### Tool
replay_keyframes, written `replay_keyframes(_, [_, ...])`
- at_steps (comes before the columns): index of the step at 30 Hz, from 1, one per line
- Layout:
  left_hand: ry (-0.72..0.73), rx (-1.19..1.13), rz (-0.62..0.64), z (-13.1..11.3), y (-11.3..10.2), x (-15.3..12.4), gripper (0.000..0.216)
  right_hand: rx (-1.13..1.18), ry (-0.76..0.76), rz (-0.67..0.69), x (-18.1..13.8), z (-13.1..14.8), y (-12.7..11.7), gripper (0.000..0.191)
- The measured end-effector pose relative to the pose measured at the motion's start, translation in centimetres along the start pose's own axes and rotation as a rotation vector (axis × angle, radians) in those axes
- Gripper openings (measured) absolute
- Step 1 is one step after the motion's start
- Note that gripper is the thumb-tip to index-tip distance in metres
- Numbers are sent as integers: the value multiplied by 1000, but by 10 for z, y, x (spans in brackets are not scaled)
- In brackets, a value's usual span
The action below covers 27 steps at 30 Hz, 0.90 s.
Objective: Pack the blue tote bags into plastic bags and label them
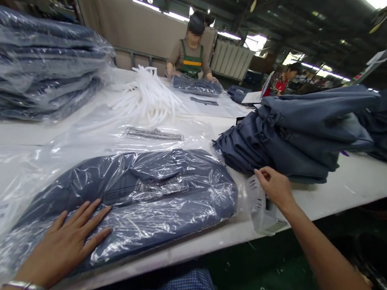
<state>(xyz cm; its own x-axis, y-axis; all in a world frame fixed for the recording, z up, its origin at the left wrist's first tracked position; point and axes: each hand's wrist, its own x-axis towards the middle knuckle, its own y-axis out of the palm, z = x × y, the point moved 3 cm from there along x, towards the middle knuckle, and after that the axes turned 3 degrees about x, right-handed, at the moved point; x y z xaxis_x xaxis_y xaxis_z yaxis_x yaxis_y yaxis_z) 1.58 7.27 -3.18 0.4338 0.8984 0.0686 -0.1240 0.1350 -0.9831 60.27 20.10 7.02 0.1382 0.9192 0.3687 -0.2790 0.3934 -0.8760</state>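
Blue cloth piece (141, 195), already inside its clear bag (47, 161), along the desk's (348, 189) near edge; left hand (66, 237) spread flat on top, grip empty, right hand (277, 187) with grip pinched on a printed plastic flap (259, 207). Farther: finished bagged stack (34, 61) left, unbagged pile (291, 131) right. Beyond, co-worker (190, 61) at another plastic-covered piece (197, 85).

At my seven o'clock, folded navy cloth (144, 198) lies in a clear, wrinkled plastic bag (169, 229); a translucent printed strip (257, 201) curves at four.
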Motion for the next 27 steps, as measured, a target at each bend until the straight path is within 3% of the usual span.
replay_keyframes(3, [61, 25, 65, 8, 10, -2, 52, 106, 277, 8, -62, -56, -20, 35])
replay_keyframes(5, [85, 44, 108, 14, 18, -3, 59, 275, 425, 85, -97, -75, -19, 37])
replay_keyframes(8, [107, 64, 142, 19, 24, -3, 66, 715, 660, 94, -126, -75, -7, 36])
replay_keyframes(12, [96, 60, 139, 17, 17, -1, 67, 1076, 931, -72, -133, -61, -2, 30])
replay_keyframes(17, [66, 42, 189, 12, 6, 3, 65, 1167, 943, -233, -145, -49, -29, 19])
replay_keyframes(20, [68, 63, 213, 13, 7, 4, 65, 1249, 985, -215, -170, -39, -34, 19])
replay_keyframes(24, [101, 52, 183, 20, 15, 0, 64, 1308, 1088, -137, -207, -34, -13, 18])
replay_keyframes(27, [105, -89, 121, 24, 15, 0, 59, 1323, 1050, -107, -217, -41, 10, 19])
